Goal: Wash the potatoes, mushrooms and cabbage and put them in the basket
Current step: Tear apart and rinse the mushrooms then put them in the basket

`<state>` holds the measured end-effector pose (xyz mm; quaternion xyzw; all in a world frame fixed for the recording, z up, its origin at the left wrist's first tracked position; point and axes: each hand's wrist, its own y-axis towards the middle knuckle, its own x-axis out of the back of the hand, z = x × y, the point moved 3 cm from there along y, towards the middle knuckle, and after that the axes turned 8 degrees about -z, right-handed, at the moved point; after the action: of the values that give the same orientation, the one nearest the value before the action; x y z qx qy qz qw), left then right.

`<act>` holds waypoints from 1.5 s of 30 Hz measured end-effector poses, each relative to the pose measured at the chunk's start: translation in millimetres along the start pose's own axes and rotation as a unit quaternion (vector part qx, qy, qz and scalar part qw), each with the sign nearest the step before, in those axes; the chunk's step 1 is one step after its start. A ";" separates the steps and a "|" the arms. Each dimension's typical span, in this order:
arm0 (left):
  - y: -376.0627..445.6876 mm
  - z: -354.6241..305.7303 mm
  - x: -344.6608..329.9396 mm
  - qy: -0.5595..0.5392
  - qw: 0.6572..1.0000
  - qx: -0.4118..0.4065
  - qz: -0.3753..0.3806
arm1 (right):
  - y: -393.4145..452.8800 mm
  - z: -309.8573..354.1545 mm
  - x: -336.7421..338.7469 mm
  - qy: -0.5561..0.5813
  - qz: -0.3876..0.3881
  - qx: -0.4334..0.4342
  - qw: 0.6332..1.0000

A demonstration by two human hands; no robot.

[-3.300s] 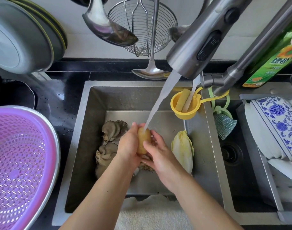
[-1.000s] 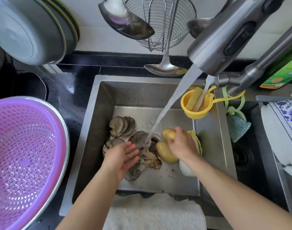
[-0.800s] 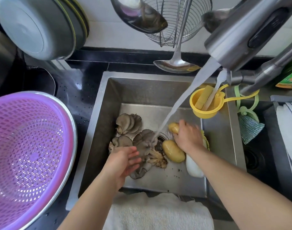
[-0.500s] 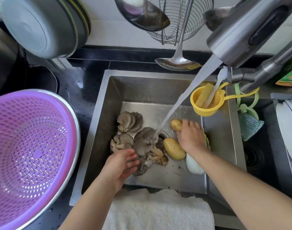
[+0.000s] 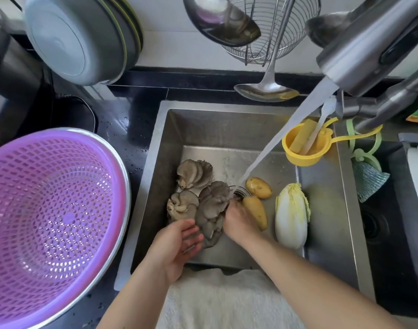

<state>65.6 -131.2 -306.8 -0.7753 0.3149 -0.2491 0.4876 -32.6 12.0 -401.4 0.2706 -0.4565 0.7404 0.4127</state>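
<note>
While water runs from the faucet (image 5: 360,53) at 1 o'clock into the steel sink (image 5: 326,210), both hands work low in the basin near 6 o'clock. A pale towel (image 5: 222,300) lies over the sink's near rim, closest to the person. Just beyond it, the left hand (image 5: 177,245) is palm up with its fingers straight and lying close together, touching the near edge of a mushroom cluster (image 5: 211,212). The right hand (image 5: 236,219) reaches in from 5 o'clock and grips the right side of that same cluster; its fingertips are hidden behind the mushrooms, so I cannot tell how they lie.

Inside the sink I count three grey oyster mushroom clusters: the held one, a second (image 5: 181,206) at its 9 o'clock, and a third (image 5: 194,173) farther back at 11 o'clock. Two potatoes sit beside the drain: one (image 5: 256,211) just right of the right hand, another (image 5: 259,187) beyond it, where the stream lands nearby. One napa cabbage (image 5: 291,214) lies at 3 o'clock of the potatoes, apart from them.

At 9 o'clock of the sink, on the dark counter, the purple basket (image 5: 53,224) sits in a metal bowl and holds nothing. At the sink's far right corner hangs a yellow cup (image 5: 303,153) holding a yellow sponge
</note>
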 end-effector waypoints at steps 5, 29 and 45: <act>-2.6 -0.6 1.8 -0.021 1.000 0.001 0.010 | 3.3 -1.0 3.4 -0.020 -0.009 -0.001 1.000; 0.9 21.8 -74.4 -0.003 0.986 0.129 0.107 | -3.7 4.0 31.6 0.211 -0.079 -0.194 0.955; -7.5 -32.3 -86.6 -0.077 0.979 -0.068 0.179 | -49.3 28.5 110.6 0.565 -0.009 -0.170 0.807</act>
<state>-13.7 -84.8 -293.9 -0.7549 0.4260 -0.0754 0.4929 -46.4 38.6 -280.6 -0.2658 -0.2582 0.6693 0.6439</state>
